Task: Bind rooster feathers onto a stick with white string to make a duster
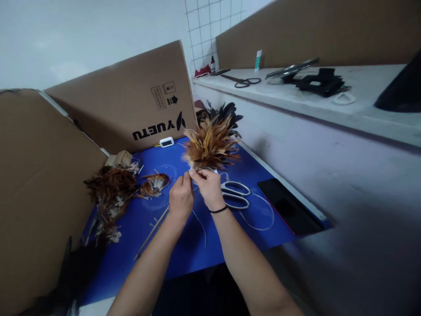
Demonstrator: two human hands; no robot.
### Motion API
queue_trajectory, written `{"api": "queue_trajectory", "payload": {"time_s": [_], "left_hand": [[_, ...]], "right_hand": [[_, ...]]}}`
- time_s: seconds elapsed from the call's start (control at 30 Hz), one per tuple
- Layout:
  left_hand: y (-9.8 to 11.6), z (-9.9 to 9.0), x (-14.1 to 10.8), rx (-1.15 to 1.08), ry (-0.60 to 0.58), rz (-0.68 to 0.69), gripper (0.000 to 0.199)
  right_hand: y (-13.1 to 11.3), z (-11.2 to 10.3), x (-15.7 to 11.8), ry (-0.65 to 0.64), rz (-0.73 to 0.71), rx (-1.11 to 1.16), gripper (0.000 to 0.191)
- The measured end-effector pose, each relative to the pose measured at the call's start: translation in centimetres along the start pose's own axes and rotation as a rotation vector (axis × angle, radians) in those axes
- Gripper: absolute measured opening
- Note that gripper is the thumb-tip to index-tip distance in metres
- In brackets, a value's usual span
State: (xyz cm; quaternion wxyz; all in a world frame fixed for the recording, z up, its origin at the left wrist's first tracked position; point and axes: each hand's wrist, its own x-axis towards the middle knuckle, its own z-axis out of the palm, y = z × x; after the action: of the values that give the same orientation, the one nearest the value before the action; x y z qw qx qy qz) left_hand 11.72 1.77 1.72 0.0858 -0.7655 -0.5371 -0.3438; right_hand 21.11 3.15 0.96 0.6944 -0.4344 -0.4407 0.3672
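Observation:
A feather duster, with a bushy head of brown and tan feathers [210, 147], sits just beyond my hands. My left hand [182, 195] is closed around the thin stick [151, 234], which comes out below the fist toward the lower left. At the base of the feathers, the thumb and fingers of my right hand [208, 186] pinch together, touching my left thumb. What lies between those right fingertips is too small to make out. White-handled scissors [236, 195] lie right beside my right hand. A thin clear strand [202, 226] hangs below the hands.
Brown feathers [113, 188] lie in a heap at the left, with a smaller tuft [154, 184] nearby. Dark feathers [77, 267] are at the lower left. A tablet-like device [287, 208] rests on the blue table's right side. Cardboard [125, 96] stands behind; a shelf [289, 101] runs along the right.

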Motion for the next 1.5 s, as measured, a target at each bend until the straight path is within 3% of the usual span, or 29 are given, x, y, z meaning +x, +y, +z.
{"api": "queue_trajectory", "payload": {"time_s": [0.1,0.23,0.33,0.43,0.57,0.67,0.97,1.07,1.17,1.3,1.5], "left_hand": [[0.3,-1.5,0.3,-0.247,-0.119,-0.090,0.026],[0.1,-3.4,1.0,-0.749,-0.402,-0.449,0.033],[-0.1,-3.9,1.5,-1.188,-0.602,-0.676,0.027],[-0.2,-3.9,1.6,-1.332,-0.598,-0.747,0.024],[0.1,-3.3,1.2,-1.159,-0.384,-0.669,0.025],[0.4,-3.2,1.0,-1.068,-0.301,-0.614,0.028],[0.3,-3.8,1.5,-1.118,-0.403,-0.676,0.035],[0.0,-3.6,1.6,-1.059,-0.357,-0.643,0.034],[-0.2,-3.5,1.5,-0.833,-0.238,-0.496,0.037],[-0.3,-3.2,1.3,-0.331,-0.084,-0.244,0.038],[-0.3,-1.9,0.3,0.103,0.040,-0.068,0.037]], "right_hand": [[-0.4,0.0,-0.1,-0.024,0.039,0.062,0.024],[-0.8,-0.1,-0.3,-0.041,0.057,0.109,0.023],[-0.6,-0.1,-0.3,-0.052,0.085,0.153,0.023],[-0.3,0.0,-0.1,-0.076,0.089,0.187,0.023],[-0.2,-0.1,0.0,-0.136,0.064,0.186,0.022],[-0.2,-0.2,0.0,-0.172,0.025,0.160,0.022],[-0.6,-0.4,-0.2,-0.182,-0.020,0.141,0.022],[-0.8,-0.5,-0.1,-0.181,-0.022,0.154,0.021],[-0.7,-0.5,-0.1,-0.152,-0.001,0.098,0.022],[-0.5,-0.5,-0.3,-0.094,-0.033,-0.013,0.021],[-1.2,0.0,-0.7,-0.062,-0.083,-0.005,0.021]]}}
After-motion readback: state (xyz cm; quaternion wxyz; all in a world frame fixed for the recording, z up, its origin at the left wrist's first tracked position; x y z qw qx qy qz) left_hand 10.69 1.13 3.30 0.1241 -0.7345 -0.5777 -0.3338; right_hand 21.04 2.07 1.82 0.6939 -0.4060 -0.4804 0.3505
